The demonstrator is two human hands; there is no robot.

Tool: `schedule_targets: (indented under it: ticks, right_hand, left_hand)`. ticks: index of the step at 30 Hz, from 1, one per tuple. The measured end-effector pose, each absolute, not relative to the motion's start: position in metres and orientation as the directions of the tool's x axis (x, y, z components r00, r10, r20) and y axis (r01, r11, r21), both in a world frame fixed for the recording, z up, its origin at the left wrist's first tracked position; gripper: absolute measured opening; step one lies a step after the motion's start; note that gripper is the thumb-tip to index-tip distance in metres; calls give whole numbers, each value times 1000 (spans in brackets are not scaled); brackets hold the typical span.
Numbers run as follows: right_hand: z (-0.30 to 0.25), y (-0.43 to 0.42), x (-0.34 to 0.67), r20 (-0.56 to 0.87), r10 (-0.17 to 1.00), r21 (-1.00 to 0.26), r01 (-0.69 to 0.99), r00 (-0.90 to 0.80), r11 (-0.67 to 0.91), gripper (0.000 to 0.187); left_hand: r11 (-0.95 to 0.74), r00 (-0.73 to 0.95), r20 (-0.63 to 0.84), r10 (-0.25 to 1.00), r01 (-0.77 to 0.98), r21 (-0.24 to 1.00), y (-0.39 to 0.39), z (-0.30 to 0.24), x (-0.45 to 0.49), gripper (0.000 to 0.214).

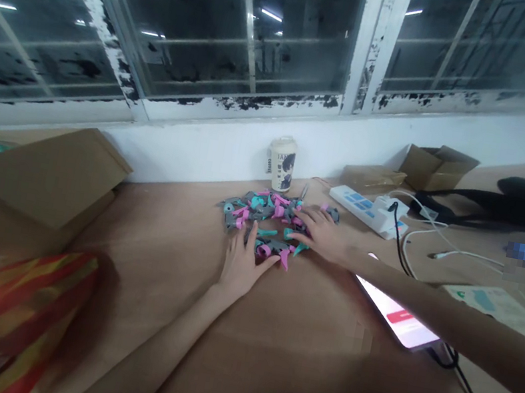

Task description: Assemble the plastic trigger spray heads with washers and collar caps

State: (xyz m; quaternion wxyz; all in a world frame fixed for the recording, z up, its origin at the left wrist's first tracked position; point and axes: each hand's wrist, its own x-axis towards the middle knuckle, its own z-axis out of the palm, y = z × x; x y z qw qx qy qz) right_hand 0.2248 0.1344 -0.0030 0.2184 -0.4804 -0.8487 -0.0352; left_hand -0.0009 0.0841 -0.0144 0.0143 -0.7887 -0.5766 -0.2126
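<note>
Left of lit phone (398, 319), bare left hand (241, 264), slim-fingered, on slender, uncovered left forearm (165, 342). Past phone's far end, bare right hand (327, 236); right forearm (444, 318) likewise sleeveless. Fingernails blurred.

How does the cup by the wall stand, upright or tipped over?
Upright: the cup rests on its narrower end, behind the small colourful pieces. Whether it holds a drink, I cannot tell.

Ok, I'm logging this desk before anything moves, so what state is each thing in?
Plastic pieces: heaped loosely
Left hand: open, fingers spread at the pieces
Right hand: over the pieces, grip unclear
Cup: upright
Phone: screen lit
Power strip: adapter plugged in
White cable end: lying loose
Far-right cardboard box: flaps open
</note>
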Motion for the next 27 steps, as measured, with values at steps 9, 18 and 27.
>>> schedule_targets:
  ticks: [9,18,27]
  right_hand:
    - [-8,81,197,377,583,23,637,-719,771,59]
    - [-15,105,208,473,688,-176,707,-550,685,42]
    - [8,102,201,472,862,-578,674,-184,460,65]
  left_hand:
    - [-389,291,385,876,898,205,75,-17,-23,47]
    - [-402,285,419,862,888,223,81,-18,-22,41]
    - [-451,189,524,830,781,432,74,-14,-19,49]
